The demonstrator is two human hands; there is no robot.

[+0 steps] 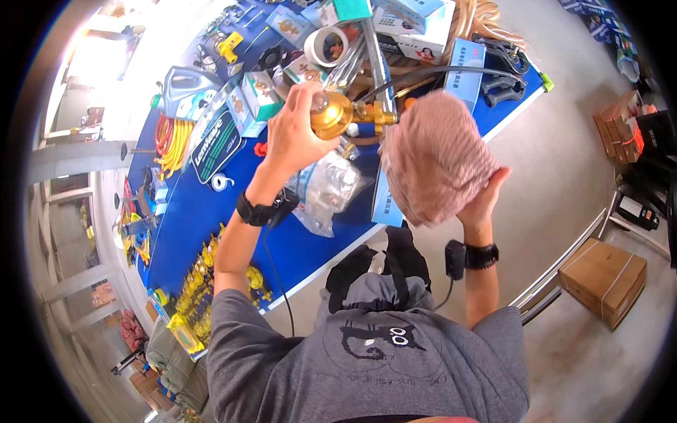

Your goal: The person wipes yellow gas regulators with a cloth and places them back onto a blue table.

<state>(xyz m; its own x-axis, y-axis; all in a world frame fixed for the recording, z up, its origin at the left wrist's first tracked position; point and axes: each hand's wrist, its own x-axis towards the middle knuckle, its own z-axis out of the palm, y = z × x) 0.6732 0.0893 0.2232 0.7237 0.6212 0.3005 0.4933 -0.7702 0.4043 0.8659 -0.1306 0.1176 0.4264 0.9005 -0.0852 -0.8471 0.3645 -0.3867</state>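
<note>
My left hand (300, 137) is closed around a brass-coloured gas regulator (331, 115), a round body with a side fitting, held up over the blue table. The fitting's end points right, toward a brownish-pink cloth (437, 158). My right hand (484, 201) grips that cloth from its lower right side; most of its fingers are hidden behind the fabric. Whether cloth and fitting touch, I cannot tell. Below the left hand lies a clear plastic bag (328, 187) with parts in it. Each wrist wears a black strap with a small device.
The blue table (197, 240) carries several blue-and-white boxes (465, 70), a tape roll (326, 46), a grey jug (187, 92), yellow and red hoses (171, 141) and a cluster of brass fittings (201, 282). A cardboard box (604, 282) stands on the floor at right.
</note>
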